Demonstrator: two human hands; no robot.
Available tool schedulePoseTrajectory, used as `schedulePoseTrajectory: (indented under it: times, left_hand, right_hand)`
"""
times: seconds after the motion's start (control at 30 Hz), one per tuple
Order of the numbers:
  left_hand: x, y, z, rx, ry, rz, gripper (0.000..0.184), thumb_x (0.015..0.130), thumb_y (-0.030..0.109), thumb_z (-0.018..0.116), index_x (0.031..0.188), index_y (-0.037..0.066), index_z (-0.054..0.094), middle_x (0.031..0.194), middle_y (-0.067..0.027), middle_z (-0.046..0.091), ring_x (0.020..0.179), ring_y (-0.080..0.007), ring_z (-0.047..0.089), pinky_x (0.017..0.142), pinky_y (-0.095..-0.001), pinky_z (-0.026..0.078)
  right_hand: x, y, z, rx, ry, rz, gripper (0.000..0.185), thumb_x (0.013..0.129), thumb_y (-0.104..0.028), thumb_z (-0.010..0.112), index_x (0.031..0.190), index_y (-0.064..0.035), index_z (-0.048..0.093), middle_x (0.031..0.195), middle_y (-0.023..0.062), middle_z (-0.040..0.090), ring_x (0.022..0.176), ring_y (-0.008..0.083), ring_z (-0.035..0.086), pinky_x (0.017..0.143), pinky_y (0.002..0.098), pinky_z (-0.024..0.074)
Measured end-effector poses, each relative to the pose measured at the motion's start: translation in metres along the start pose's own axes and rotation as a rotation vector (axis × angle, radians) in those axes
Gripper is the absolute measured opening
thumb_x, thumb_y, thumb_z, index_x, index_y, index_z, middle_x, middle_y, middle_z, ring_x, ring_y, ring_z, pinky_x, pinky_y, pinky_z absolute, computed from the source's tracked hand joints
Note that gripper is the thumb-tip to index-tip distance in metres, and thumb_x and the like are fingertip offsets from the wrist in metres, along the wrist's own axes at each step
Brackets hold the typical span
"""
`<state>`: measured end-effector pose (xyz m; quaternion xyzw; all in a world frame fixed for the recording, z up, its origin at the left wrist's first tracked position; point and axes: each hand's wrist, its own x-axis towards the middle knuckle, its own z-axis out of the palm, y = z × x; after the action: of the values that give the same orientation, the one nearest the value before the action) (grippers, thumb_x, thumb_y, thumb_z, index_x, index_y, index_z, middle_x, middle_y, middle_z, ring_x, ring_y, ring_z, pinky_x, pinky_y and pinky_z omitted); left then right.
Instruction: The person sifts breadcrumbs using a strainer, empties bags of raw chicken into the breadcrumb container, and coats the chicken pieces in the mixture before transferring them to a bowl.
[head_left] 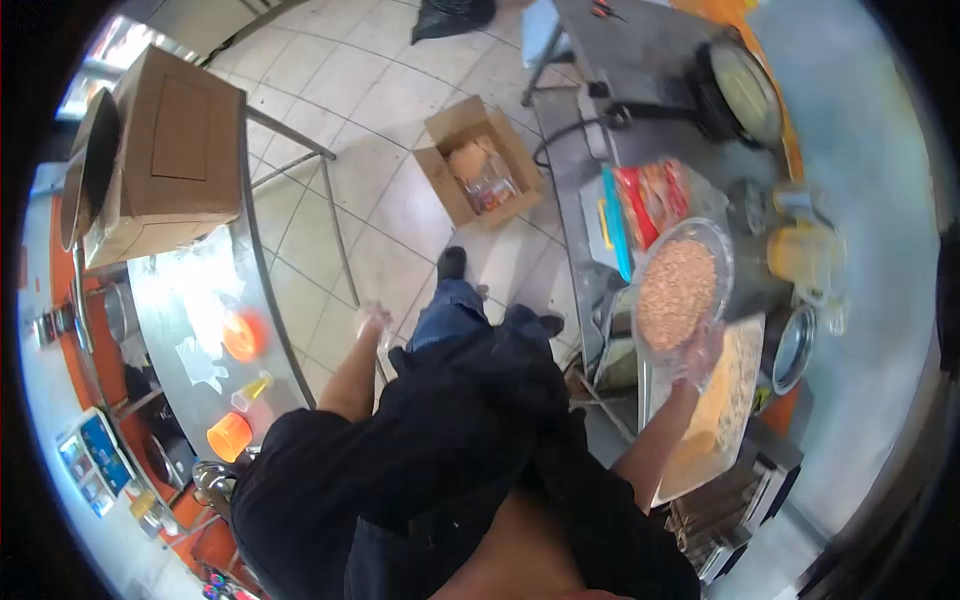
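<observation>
My right hand (pixel 703 352), in a clear plastic glove, grips the near rim of a clear round bowl (pixel 727 262). Pinkish-brown chopped pieces (pixel 678 285) fill much of the bowl. Below it lies a long tray (pixel 715 420) with a light tan layer and darker bits at its right side. My left hand (pixel 374 320), also gloved in clear plastic, hangs over the floor near the left table's leg. Its fingers are small and blurred, so their pose is unclear. A red and clear package (pixel 650 200) lies just beyond the bowl.
An open cardboard box (pixel 455 125) stands on the tiled floor ahead. On the right counter are a pan (pixel 740 92), a yellowish pitcher (pixel 800 255) and a metal bowl (pixel 795 350). The left table (pixel 275 350) holds a large carton (pixel 180 140) and orange containers (pixel 230 437).
</observation>
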<state>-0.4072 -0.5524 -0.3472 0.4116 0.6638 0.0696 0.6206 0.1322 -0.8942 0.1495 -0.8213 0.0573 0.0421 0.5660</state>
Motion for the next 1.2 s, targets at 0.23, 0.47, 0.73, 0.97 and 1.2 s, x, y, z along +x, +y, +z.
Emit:
schedulePoseTrajectory:
  times: [0.23, 0.47, 0.73, 0.97, 1.2]
  left_hand:
    - [-0.146, 0.105, -0.043, -0.449, 0.051, -0.340, 0.051, 0.093, 0.052, 0.036, 0.114, 0.005, 0.043, 0.068, -0.0114, 0.053, 0.057, -0.0223, 0.054, 0.052, -0.0368, 0.046]
    - [-0.166, 0.117, -0.061, -0.199, 0.048, -0.173, 0.043, 0.092, 0.034, 0.054, 0.122, 0.003, 0.051, 0.055, 0.0006, 0.043, 0.048, -0.0099, 0.049, 0.050, -0.0295, 0.050]
    - [-0.169, 0.086, -0.074, -0.106, 0.225, -0.310, 0.040, 0.094, 0.030, 0.049, 0.123, 0.002, 0.050, 0.051, 0.0011, 0.039, 0.045, -0.0111, 0.049, 0.052, -0.0307, 0.052]
    - [-0.109, 0.144, -0.005, -0.294, -0.065, -0.112, 0.044, 0.094, 0.036, 0.050, 0.123, 0.004, 0.047, 0.057, -0.0040, 0.054, 0.049, -0.0158, 0.055, 0.050, -0.0309, 0.049]
    - [-0.078, 0.285, 0.142, -0.151, -0.333, 0.174, 0.036, 0.092, 0.038, 0.052, 0.105, 0.005, 0.051, 0.065, -0.0038, 0.055, 0.059, -0.0132, 0.054, 0.055, -0.0267, 0.045]
  right_hand:
    - [-0.001, 0.066, 0.268, 0.220, -0.533, 0.271, 0.052, 0.091, -0.023, 0.054, 0.135, -0.0029, 0.036, 0.123, 0.0141, 0.051, 0.109, 0.0214, 0.051, 0.091, 0.0337, 0.0422]
    - [0.104, 0.426, 0.521, -0.537, -0.651, 0.242, 0.042, 0.092, -0.017, 0.047, 0.131, -0.0027, 0.040, 0.119, 0.0157, 0.054, 0.099, 0.0221, 0.057, 0.079, 0.0383, 0.0501]
    - [0.070, 0.491, 0.519, -0.694, -0.458, 0.388, 0.051, 0.089, -0.022, 0.052, 0.134, -0.0042, 0.037, 0.118, 0.0174, 0.055, 0.096, 0.0286, 0.060, 0.073, 0.0440, 0.0527]
    - [0.009, 0.394, 0.390, -0.560, -0.340, 0.414, 0.055, 0.087, -0.024, 0.055, 0.136, -0.0068, 0.035, 0.110, 0.0168, 0.056, 0.087, 0.0316, 0.062, 0.062, 0.0452, 0.0550]
    - [-0.029, 0.031, 0.174, -0.271, -0.175, -0.012, 0.038, 0.089, -0.023, 0.055, 0.121, -0.0061, 0.044, 0.102, 0.0099, 0.053, 0.078, 0.0170, 0.056, 0.064, 0.0308, 0.0516]
